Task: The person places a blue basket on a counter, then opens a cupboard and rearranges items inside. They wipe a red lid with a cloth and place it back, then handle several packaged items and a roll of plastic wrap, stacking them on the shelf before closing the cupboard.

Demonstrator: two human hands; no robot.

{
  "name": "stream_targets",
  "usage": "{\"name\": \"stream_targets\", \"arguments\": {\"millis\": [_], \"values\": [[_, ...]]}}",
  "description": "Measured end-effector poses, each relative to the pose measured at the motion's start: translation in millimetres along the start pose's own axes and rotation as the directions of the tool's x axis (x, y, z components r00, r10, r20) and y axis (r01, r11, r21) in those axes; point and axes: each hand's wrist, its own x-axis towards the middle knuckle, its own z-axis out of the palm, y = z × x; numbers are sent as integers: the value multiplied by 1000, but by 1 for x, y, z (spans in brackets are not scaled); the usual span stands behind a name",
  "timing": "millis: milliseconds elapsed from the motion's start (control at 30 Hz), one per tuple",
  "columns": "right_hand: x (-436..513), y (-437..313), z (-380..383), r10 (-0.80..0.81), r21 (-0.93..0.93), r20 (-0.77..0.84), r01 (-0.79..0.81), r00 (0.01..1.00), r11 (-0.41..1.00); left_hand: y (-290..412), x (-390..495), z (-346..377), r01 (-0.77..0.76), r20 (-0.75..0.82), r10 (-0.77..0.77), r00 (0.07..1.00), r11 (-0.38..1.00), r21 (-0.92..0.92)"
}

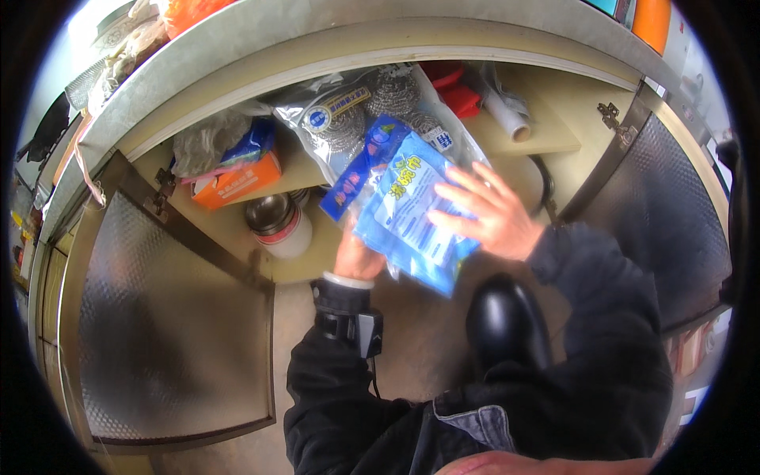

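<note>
A blue packet in clear plastic [409,208], with printed writing and a dark blue header, is tilted in front of an open cabinet. My left hand [358,252] grips it from its lower left side, the fingers mostly hidden behind it. My right hand [484,211] lies against the printed face on the right with its fingers spread. Just behind the packet, a large clear bag of steel wool scourers [341,127] rests at the cabinet's upper shelf. Whether the right thumb presses on the packet is hidden.
Two textured glass doors [178,320] [659,219] stand open at either side. On the upper shelf are an orange box [237,181], a red item [460,89] and a plastic film roll [507,116]. A white container with a metal bowl [285,237] stands on the lower shelf.
</note>
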Motion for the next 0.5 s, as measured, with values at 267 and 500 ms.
{"name": "stream_targets", "arguments": {"millis": [267, 500], "values": [[0, 6, -8, 723, 837, 54, -426, 688, 343, 14, -10, 7, -53, -116, 52, 992, 999, -4], [-4, 21, -6, 901, 952, 91, -304, 424, 47, 23, -14, -2, -45, -84, 46, 995, 999, 18]]}}
